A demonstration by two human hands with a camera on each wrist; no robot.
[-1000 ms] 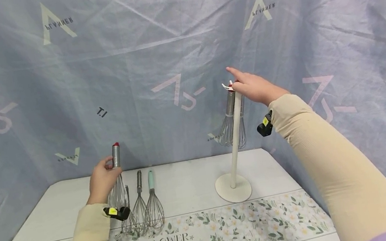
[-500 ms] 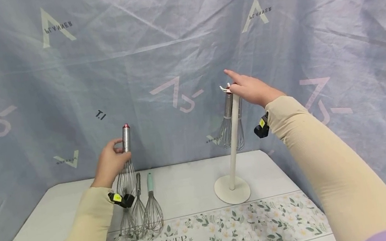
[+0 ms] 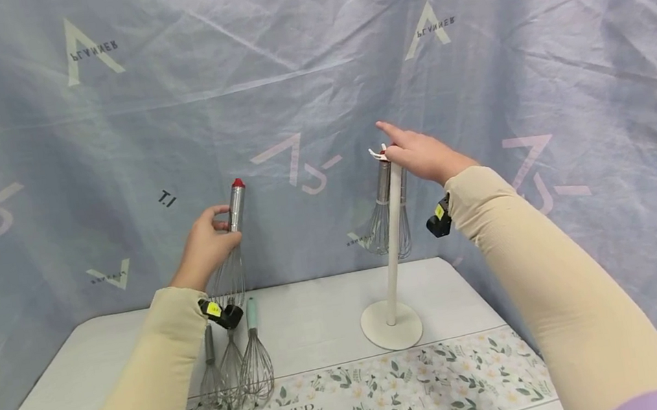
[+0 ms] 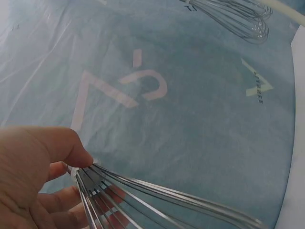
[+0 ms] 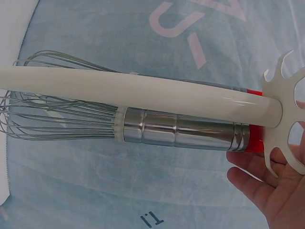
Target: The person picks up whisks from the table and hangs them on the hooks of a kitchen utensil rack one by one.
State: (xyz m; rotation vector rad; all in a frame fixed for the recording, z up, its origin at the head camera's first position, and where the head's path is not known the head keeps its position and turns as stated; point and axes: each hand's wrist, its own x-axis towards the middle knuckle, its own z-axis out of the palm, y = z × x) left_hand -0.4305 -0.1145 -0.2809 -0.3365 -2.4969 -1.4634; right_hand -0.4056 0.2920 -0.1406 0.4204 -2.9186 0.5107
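My left hand (image 3: 205, 243) pinches a wire whisk (image 3: 237, 205) by its steel handle, red end up, above the table. In the left wrist view, thumb and fingers meet where the wires (image 4: 176, 200) join the handle. My right hand (image 3: 422, 156) holds the hooked top (image 5: 275, 93) of a cream stand (image 3: 392, 245), its index finger stretched out. Two steel whisks with red ends hang there; the nearer whisk (image 5: 190, 129) shows fully, while the pole partly hides the other. In the right wrist view, two fingertips (image 5: 238, 175) reach past the hooks, close to the nearer red end.
On the table (image 3: 313, 325) lie a mint-handled whisk (image 3: 251, 314), a grey-handled whisk (image 3: 209, 349) and a third whisk (image 3: 232, 363) between them, partly hidden by the left wrist camera. A floral strip (image 3: 366, 394) crosses the front. Behind hangs a blue-grey cloth (image 3: 307, 235).
My left hand has lifted the whisk up and to the right, away from the whisks on the table. My right hand stays at the top of the stand.
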